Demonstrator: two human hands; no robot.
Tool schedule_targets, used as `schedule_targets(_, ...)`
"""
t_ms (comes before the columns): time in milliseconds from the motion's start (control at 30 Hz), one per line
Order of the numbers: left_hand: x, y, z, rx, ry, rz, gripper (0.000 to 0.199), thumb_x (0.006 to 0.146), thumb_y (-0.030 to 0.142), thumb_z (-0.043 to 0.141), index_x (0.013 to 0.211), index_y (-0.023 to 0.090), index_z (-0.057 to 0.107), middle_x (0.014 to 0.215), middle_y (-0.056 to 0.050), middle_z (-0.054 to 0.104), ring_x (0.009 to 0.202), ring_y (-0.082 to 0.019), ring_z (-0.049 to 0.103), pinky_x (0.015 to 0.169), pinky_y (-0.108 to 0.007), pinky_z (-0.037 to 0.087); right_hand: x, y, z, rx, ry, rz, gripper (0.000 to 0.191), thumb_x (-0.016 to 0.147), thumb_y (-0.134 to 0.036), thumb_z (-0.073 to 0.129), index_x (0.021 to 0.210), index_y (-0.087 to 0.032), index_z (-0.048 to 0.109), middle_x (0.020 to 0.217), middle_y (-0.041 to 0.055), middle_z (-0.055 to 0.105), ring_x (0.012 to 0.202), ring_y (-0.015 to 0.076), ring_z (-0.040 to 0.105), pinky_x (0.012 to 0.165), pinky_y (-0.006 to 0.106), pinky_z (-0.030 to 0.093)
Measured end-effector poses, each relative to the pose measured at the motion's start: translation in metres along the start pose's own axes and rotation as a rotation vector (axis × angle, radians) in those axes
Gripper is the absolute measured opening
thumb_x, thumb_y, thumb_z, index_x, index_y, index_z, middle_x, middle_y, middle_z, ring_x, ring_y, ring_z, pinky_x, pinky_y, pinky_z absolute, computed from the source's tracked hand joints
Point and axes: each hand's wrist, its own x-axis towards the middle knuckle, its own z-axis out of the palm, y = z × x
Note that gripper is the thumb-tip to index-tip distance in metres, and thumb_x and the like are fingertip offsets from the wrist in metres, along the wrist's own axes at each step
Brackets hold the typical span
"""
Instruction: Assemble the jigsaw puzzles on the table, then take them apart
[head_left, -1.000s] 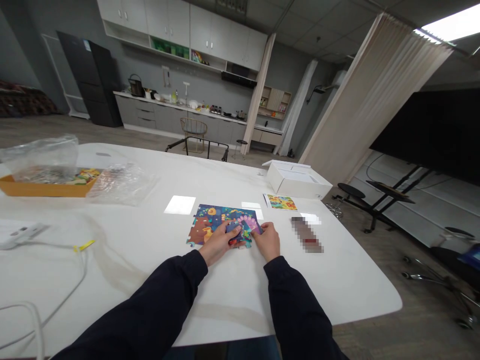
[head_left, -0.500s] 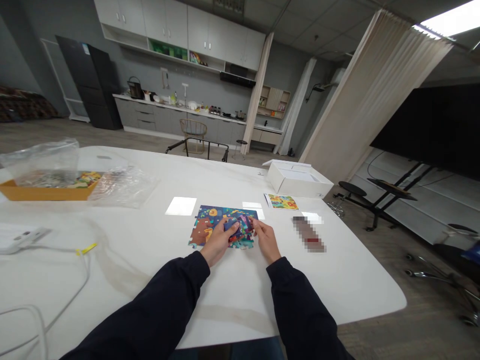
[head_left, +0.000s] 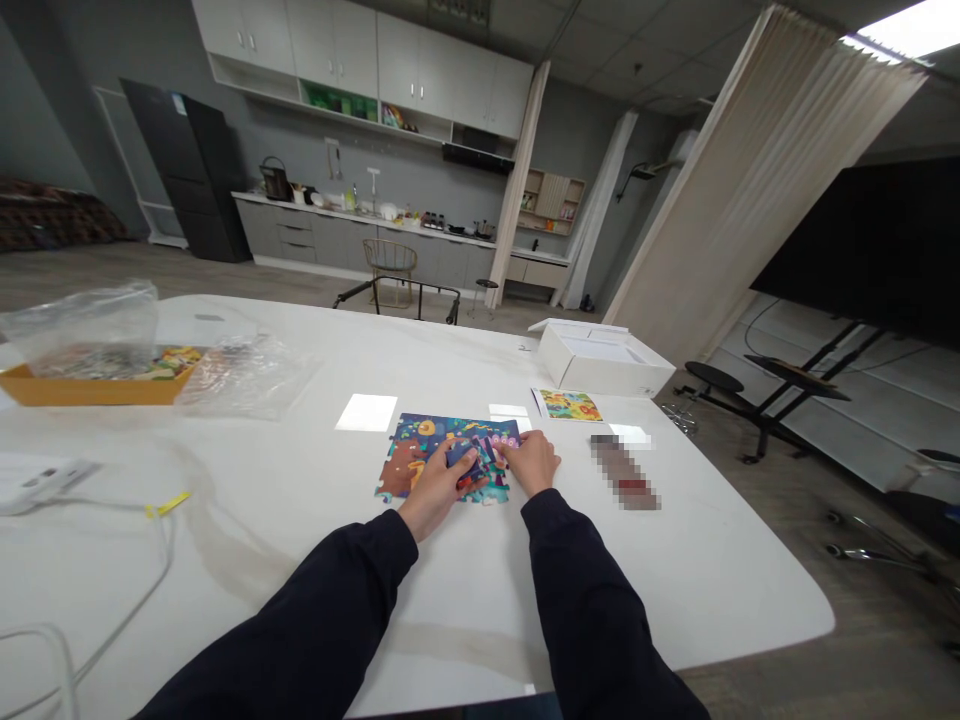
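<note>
Flat, colourful jigsaw puzzle [head_left: 405,462], pieces interlocked

Both arms reach forward from the bottom of the view, covered to the wrists in dark navy sleeves. The left arm [head_left: 315,610] angles inward and ends in a bare left hand [head_left: 437,492], its fingers curled forward and down. The right arm [head_left: 596,600] rises almost straight and ends in a bare right hand [head_left: 535,464], back upward, fingers close together and pointing inward. The two hands sit just apart, fingertips facing each other, wrists low.
</note>
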Motion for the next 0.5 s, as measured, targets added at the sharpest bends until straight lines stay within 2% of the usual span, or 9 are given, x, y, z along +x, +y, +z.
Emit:
schedule_targets(133, -0.0009, 0.0005, 0.0007, -0.009, 0.003, -0.003, 0.032, 0.082, 0.025, 0.083, 0.104, 0.019, 0.060, 0.107, -0.005, 0.067, 0.089, -0.014, 0.068, 0.089, -0.038, 0.064, 0.0034, 0.0086, 0.0012, 0.151, -0.008, -0.011, 0.027, 0.077, -0.035, 0.069, 0.099, -0.022, 0.060, 0.084, 0.0066, 0.074, 0.087, 0.0285, 0.069, 0.074, 0.033, 0.043)
schedule_targets(267, -0.0019, 0.0011, 0.0007, -0.014, -0.008, 0.001, 0.033, 0.082, 0.026, 0.083, 0.104, 0.020, 0.060, 0.105, -0.005, 0.068, 0.087, -0.013, 0.068, 0.089, -0.038, 0.063, 0.0015, 0.0084, 0.0002, 0.266, -0.023, -0.061, 0.024, 0.076, -0.029, 0.064, 0.098, -0.024, 0.056, 0.066, -0.0009, 0.068, 0.070, 0.0246, 0.066, 0.062, 0.029, 0.039)
schedule_targets(367, -0.0015, 0.0006, 0.0004, -0.004, 0.002, 0.000, 0.034, 0.081, 0.027, 0.084, 0.104, 0.021, 0.059, 0.104, -0.004, 0.067, 0.086, -0.013, 0.067, 0.088, -0.037, 0.063, -0.0002, 0.0059, -0.0008, 0.316, -0.003, -0.080, 0.020, 0.077, -0.030, 0.062, 0.094, -0.024, 0.056, 0.062, -0.0024, 0.066, 0.064, 0.0228, 0.064, 0.060, 0.028, 0.039)
schedule_targets(500, -0.0002, -0.0008, 0.0004, 0.020, 0.022, 0.000, 0.030, 0.081, 0.026, 0.083, 0.101, 0.020, 0.061, 0.100, -0.003, 0.067, 0.085, -0.013, 0.065, 0.086, -0.034, 0.063, 0.0004, 0.0050, 0.0014, 0.416, 0.042, -0.098, 0.015, 0.078, -0.035, 0.062, 0.087, -0.024, 0.056, 0.066, -0.0004, 0.068, 0.064, 0.0213, 0.064, 0.062, 0.028, 0.043)
